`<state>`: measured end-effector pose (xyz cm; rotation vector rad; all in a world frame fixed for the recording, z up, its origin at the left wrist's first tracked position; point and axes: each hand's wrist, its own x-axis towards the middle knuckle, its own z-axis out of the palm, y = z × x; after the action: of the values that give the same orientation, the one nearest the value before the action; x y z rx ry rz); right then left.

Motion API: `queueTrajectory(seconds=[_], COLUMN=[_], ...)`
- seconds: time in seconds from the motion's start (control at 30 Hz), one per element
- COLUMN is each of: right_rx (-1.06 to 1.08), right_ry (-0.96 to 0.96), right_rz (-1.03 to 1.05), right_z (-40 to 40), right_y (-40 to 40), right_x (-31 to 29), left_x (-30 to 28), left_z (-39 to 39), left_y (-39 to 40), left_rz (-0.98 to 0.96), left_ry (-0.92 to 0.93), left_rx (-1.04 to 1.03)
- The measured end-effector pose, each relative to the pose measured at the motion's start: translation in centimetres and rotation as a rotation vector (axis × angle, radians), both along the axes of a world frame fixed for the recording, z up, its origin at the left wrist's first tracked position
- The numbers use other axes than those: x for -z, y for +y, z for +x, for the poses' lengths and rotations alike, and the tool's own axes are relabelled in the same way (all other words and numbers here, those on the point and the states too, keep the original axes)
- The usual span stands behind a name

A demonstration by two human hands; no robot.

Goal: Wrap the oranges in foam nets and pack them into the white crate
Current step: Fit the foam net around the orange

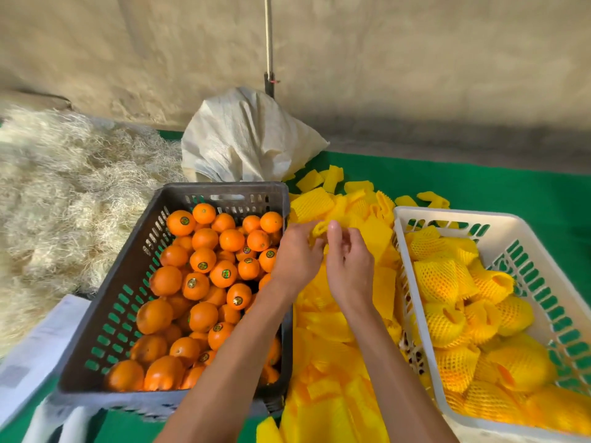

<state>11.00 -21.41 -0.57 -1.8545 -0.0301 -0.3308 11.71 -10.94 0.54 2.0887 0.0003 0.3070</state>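
Both bare forearms reach forward, converging. Left hand (295, 255) and right hand (350, 262) meet side by side, backs up, fingers curled, fingertips pinching one foam net (319, 227) between them.

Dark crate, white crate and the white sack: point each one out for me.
dark crate (220, 188), head view, far rim.
white crate (447, 213), head view, far rim.
white sack (246, 139), head view, middle of the crumpled cloth.

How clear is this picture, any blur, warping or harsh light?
Head view: light is soft and even, with no glare. The oranges and both hands, left hand and right hand, look sharp. The lower-left corner smears, and the white crate bows from wide-angle distortion.
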Motion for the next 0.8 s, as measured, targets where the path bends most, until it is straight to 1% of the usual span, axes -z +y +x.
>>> queueTrajectory(seconds=[0.03,0.07,0.1,0.13,0.17,0.2,0.23,0.27,0.3,0.33,0.4,0.47,0.5,0.53,0.57,0.6,0.63,0.7,0.73,0.8], right_rx=[-0.023,-0.041,-0.053,-0.066,-0.095,-0.149,-0.225,-0.312,-0.397,-0.464,-0.527,-0.505,-0.469,-0.437,-0.41,-0.389,-0.372,-0.368,-0.374,-0.388], right_ry=[0.007,0.005,-0.003,-0.018,-0.034,-0.039,-0.024,0.005,0.032,0.049,0.07,0.111,0.141,0.176,0.193,0.179,0.144,0.074,0.05,0.013], right_rz=[0.015,0.03,0.037,0.037,0.039,0.057,0.099,0.142,0.163,0.152,0.086,0.032,0.023,0.022,-0.003,-0.073,-0.18,-0.388,-0.475,-0.611], right_z=[-0.2,-0.4,-0.5,-0.7,-0.8,-0.9,-1.1,-1.2,-1.3,-1.4,-1.7,-2.0,-2.1,-2.2,-2.3,-2.3,-2.3,-2.2,-2.1,-2.0], right_y=[0.5,1.1,1.7,2.4,3.0,3.6,4.4,5.1,5.8,6.6,8.3,9.9,10.6,11.2,11.6,11.9,11.9,12.0,12.1,12.4], right_x=[-0.8,-1.5,-2.0,-2.4,-2.7,-2.7,-2.7,-2.5,-2.1,-1.7,-0.5,0.8,1.4,1.9,2.3,2.7,3.0,3.6,4.0,4.6], left_x=[-0.4,-0.8,-1.0,-1.3,-1.5,-1.6,-1.8,-1.8,-1.6,-1.2,-0.4,0.4,0.8,1.2,1.6,2.0,2.4,3.0,3.4,4.2], left_z=[-0.9,-1.7,-2.4,-3.2,-4.0,-4.7,-5.4,-6.1,-6.7,-7.3,-8.4,-9.0,-9.2,-9.3,-9.5,-9.6,-9.7,-9.6,-9.1,-7.6], left_y=[0.7,1.4,2.2,3.0,3.9,5.0,6.0,7.2,8.4,9.5,11.5,13.4,14.4,15.4,16.4,17.3,18.1,19.1,19.2,18.4], left_rz=[0.041,0.042,-0.011,-0.111,-0.25,-0.431,-0.632,-0.791,-0.863,-0.834,-0.687,-0.661,-0.655,-0.605,-0.513,-0.42,-0.371,-0.357,-0.302,-0.032], left_ry=[-0.06,-0.089,-0.083,-0.044,0.007,0.064,0.125,0.174,0.202,0.213,0.206,0.226,0.275,0.347,0.439,0.541,0.643,0.835,0.921,1.086], left_rx=[0.027,0.051,0.078,0.109,0.13,0.123,0.101,0.061,0.004,-0.051,-0.147,-0.241,-0.276,-0.287,-0.261,-0.198,-0.115,0.059,0.148,0.292])
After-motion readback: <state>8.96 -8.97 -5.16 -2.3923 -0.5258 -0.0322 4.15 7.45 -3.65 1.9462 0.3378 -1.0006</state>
